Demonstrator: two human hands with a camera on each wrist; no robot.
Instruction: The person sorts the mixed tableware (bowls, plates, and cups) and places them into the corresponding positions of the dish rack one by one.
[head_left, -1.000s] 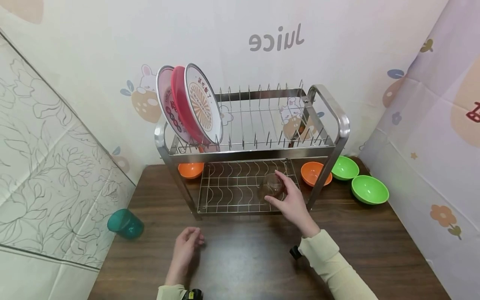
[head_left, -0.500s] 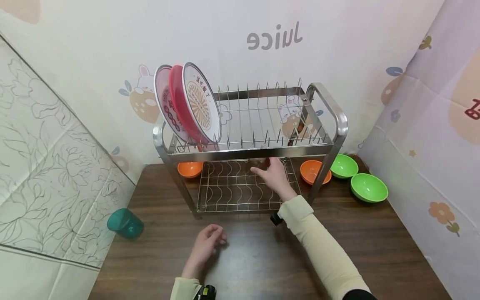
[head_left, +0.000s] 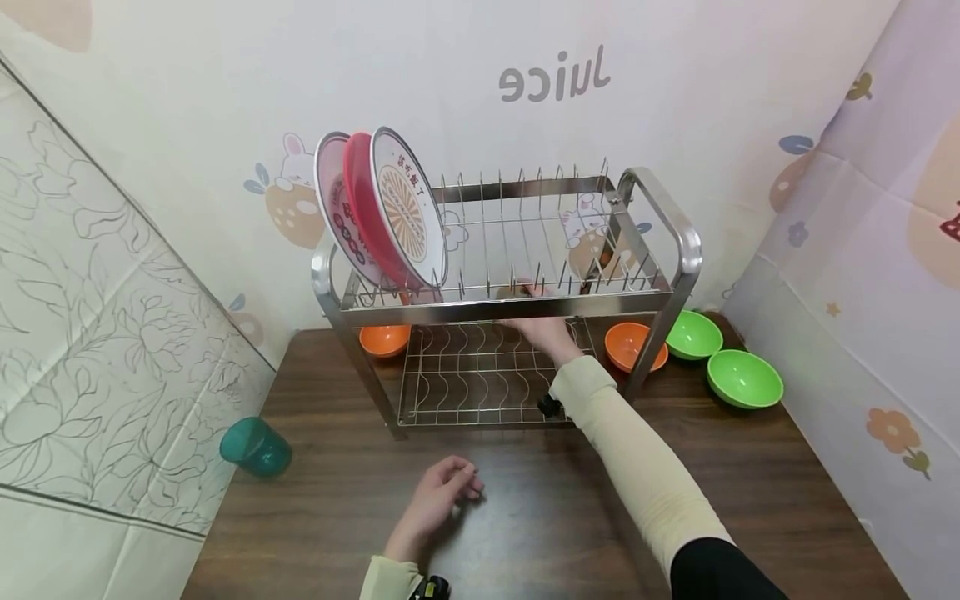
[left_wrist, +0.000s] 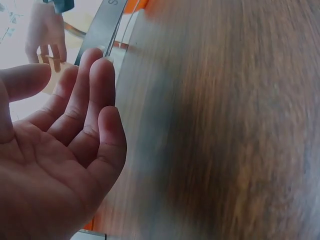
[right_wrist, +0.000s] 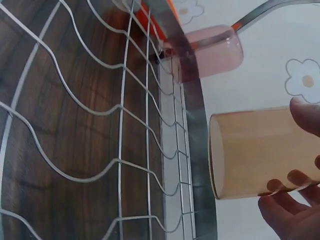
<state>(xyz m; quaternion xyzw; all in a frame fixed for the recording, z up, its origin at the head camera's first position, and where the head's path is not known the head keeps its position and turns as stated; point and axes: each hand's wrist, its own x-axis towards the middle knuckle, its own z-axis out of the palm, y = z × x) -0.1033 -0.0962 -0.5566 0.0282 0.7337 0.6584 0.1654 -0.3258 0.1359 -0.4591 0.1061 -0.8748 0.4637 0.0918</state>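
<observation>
My right hand [head_left: 546, 335] reaches under the upper tier of a metal dish rack [head_left: 502, 310], partly hidden behind its front bar. It grips a clear amber cup [right_wrist: 260, 150], which lies sideways in the right wrist view, fingers and thumb around its body. The cup's rim faces the rack's back rail, above the wavy wires of the lower tier [right_wrist: 120, 107]. A clear pink cup [right_wrist: 215, 52] stands at the rack's rear. My left hand [head_left: 444, 492] hangs loosely curled and holds nothing, low over the table in front of the rack.
Plates [head_left: 408, 208] lean upright at the upper tier's left end. A teal cup [head_left: 257, 447] lies tilted at the table's left. Orange bowls [head_left: 630, 346] flank the rack, and green bowls [head_left: 745, 379] stand at right. A patterned wall [head_left: 735, 125] rises behind.
My right hand has carried the amber cup back and slightly left, from over the front of the lower tier to its rear. My left hand has drifted right across the table.
</observation>
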